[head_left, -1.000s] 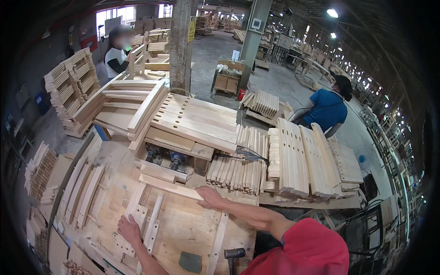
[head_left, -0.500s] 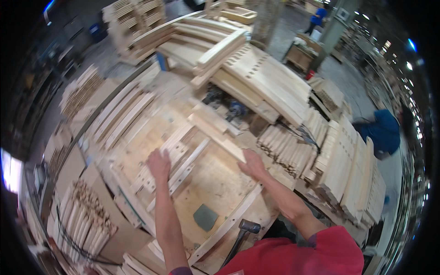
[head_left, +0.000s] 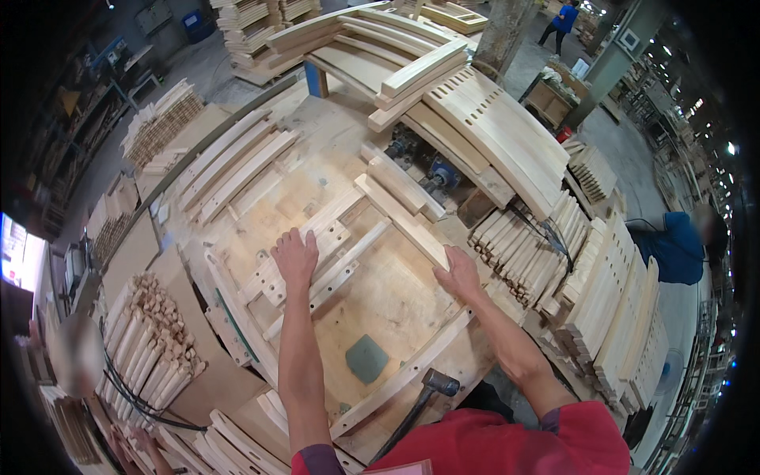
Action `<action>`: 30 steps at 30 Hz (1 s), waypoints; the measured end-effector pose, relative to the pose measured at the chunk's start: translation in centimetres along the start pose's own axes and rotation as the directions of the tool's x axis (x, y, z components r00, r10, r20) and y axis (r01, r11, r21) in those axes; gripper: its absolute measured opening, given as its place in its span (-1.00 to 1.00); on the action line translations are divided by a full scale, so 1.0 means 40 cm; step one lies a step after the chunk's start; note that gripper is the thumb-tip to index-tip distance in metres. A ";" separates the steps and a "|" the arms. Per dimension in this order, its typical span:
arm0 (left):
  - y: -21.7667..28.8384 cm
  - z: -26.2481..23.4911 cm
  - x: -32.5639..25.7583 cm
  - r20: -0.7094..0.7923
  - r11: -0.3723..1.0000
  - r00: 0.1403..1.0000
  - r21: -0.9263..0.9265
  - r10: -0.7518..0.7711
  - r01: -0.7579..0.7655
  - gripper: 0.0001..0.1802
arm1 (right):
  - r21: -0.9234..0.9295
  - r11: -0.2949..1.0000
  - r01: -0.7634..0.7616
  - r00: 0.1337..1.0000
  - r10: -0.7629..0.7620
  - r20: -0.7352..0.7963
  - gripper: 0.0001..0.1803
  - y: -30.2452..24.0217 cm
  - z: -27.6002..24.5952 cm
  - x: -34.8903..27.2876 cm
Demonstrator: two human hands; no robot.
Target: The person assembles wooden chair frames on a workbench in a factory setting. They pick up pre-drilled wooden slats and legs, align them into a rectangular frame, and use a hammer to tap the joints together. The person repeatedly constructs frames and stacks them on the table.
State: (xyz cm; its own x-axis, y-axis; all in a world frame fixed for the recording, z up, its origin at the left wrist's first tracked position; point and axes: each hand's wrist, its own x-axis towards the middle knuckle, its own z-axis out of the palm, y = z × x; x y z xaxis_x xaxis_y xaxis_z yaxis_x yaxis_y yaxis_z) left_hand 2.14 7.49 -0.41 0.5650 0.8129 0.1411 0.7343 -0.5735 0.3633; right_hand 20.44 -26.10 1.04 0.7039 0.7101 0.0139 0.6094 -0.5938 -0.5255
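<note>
A pale wooden frame lies on the plywood worktable (head_left: 396, 273) in front of me. My left hand (head_left: 296, 259) is closed over the edge of its wide crosspiece (head_left: 330, 230), which has dark holes. My right hand (head_left: 460, 274) grips the near end of a long wooden rail (head_left: 404, 224), thumb on top. A narrower slat (head_left: 332, 283) with holes lies parallel to the crosspiece. Closer to me runs another rail (head_left: 404, 374). A black-headed mallet (head_left: 440, 383) rests by my body, and a grey-green flat piece (head_left: 366, 359) lies inside the frame.
Curved slats (head_left: 245, 178) lie at the far left. Bundled spindles (head_left: 150, 340) stand at left, with more sticks (head_left: 514, 245) at right. Slotted panels (head_left: 499, 134) are stacked at the back. A co-worker in blue (head_left: 671, 247) stands at right; another person's hands (head_left: 138, 443) show lower left.
The whole view has shifted, so the table and frame sit farther right in the picture. Both hands keep about the same places on the wood. Another person has come into view at lower left.
</note>
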 end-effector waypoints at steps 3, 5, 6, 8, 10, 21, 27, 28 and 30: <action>-0.090 0.001 0.007 -0.215 0.997 0.975 -0.046 0.053 -0.065 -0.48 | 0.003 0.999 0.047 0.994 -0.046 -0.100 -0.49 -0.054 0.022 0.027; -0.034 -0.009 0.021 -0.057 1.000 0.998 -0.012 0.023 -0.024 -0.45 | 0.088 0.996 0.014 0.997 -0.008 -0.071 -0.49 -0.039 0.013 0.000; -0.001 -0.009 0.020 -0.077 0.999 0.996 0.040 0.036 -0.033 -0.47 | 0.052 0.998 0.046 0.995 -0.041 -0.092 -0.50 -0.026 -0.003 -0.001; 0.007 -0.012 0.009 -0.114 0.999 0.993 0.004 0.034 -0.034 -0.51 | 0.009 0.997 0.072 0.995 -0.071 -0.075 -0.51 -0.030 -0.011 0.000; -0.001 -0.024 0.008 -0.076 1.000 0.997 -0.008 0.003 -0.004 -0.53 | 0.023 0.993 0.113 0.990 -0.111 -0.088 -0.53 -0.033 -0.001 0.002; -0.015 -0.026 -0.002 -0.098 1.000 0.995 0.014 -0.016 0.018 -0.53 | 0.060 0.991 0.121 0.991 -0.116 -0.071 -0.53 -0.054 0.012 -0.018; 0.018 0.003 -0.005 -0.082 0.996 0.997 -0.088 -0.003 -0.004 -0.47 | 0.038 0.999 0.003 0.995 0.001 -0.097 -0.51 -0.018 0.027 -0.031; 0.058 0.011 -0.017 -0.167 0.989 0.976 -0.038 0.137 -0.145 -0.46 | -0.041 0.999 0.007 0.996 -0.011 -0.086 -0.46 -0.009 0.021 -0.029; 0.120 0.032 -0.046 -0.357 0.898 0.848 -0.051 0.393 -0.437 -0.45 | -0.074 0.996 0.050 0.998 -0.053 -0.036 -0.41 -0.032 0.025 -0.015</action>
State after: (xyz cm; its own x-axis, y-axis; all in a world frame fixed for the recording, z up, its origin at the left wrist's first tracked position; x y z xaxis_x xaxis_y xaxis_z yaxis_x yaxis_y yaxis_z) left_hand 5.10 3.11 -0.13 0.6330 0.5001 0.5910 0.3931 -0.8653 0.3111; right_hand 18.89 -25.40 0.86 0.6835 0.7264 0.0717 0.6689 -0.5839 -0.4600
